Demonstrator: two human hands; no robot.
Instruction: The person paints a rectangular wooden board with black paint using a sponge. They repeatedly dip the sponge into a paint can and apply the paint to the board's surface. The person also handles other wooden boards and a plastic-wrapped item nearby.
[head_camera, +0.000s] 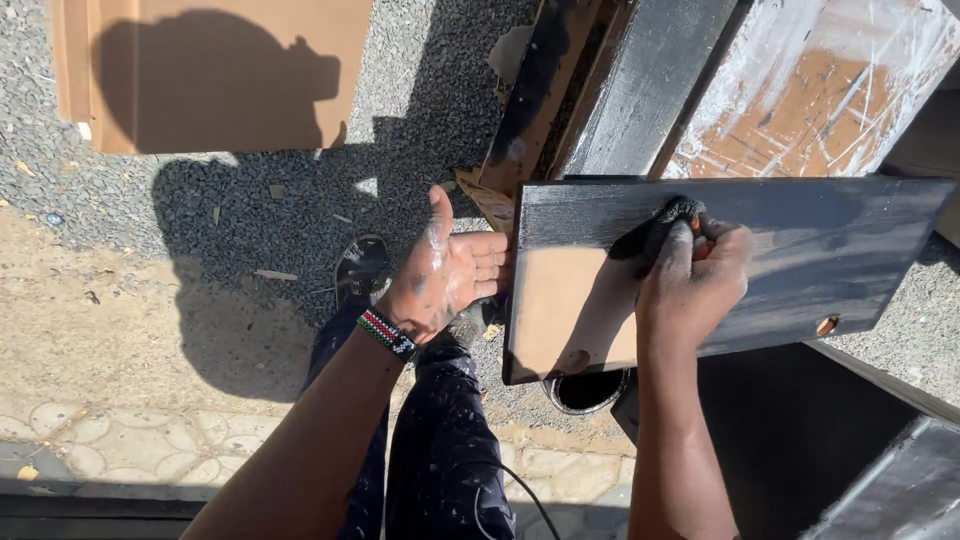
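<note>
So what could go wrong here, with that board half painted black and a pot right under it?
1. The left hand steadies the board only by its edge; pressure from the rag in the right hand might tip it.
2. The open pot sits under the board's corner, so a slip could knock it over.
3. Wet black paint may smear onto the fingers and the bare patch.

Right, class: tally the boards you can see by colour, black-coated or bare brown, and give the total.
Black-coated boards: 2, the part-coated board being wiped and the black plank
Bare brown boards: 2, the flat panel and the white-smeared board
Total: 4
</note>
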